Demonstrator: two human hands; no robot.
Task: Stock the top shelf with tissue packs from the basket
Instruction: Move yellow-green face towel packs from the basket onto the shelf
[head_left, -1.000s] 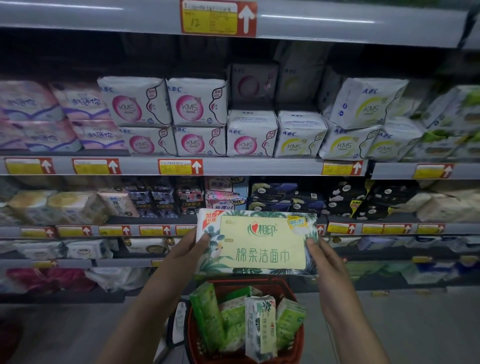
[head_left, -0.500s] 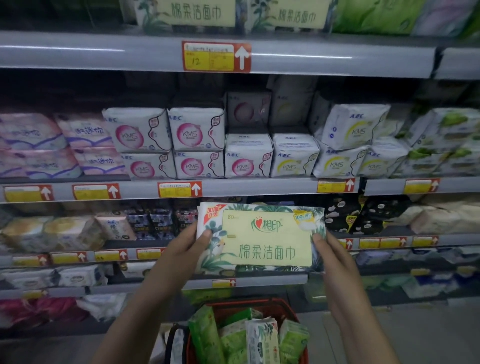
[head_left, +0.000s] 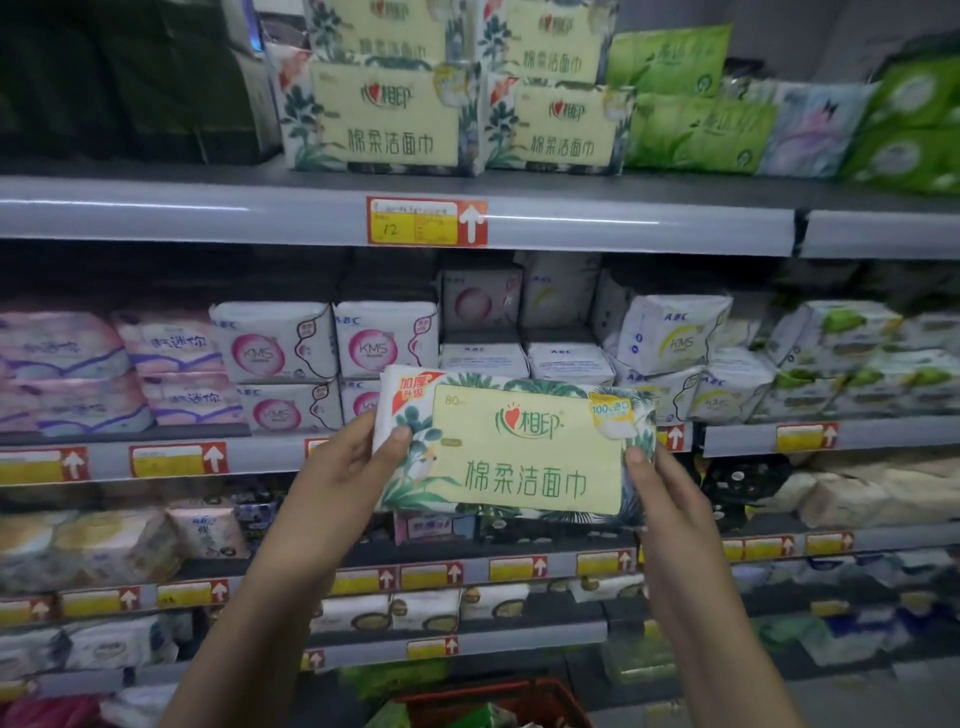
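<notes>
- A tissue pack (head_left: 519, 447) is gripped at both short ends by the left hand (head_left: 343, 467) and right hand (head_left: 660, 483); it is held well below the top shelf (head_left: 208, 208) front edge
- It should be lifted clear of that edge, label outward, and set beside the matching packs (head_left: 384, 119)

A flat tissue pack (head_left: 519, 447), pale yellow label framed by green leaf print, is held upright at the centre between the left hand (head_left: 343, 467) and right hand (head_left: 670, 488), with 4 matching packs (head_left: 384, 117) stacked 2 high on the top shelf (head_left: 208, 208) at 12 o'clock and the red basket (head_left: 519, 688) at 6 o'clock.
</notes>
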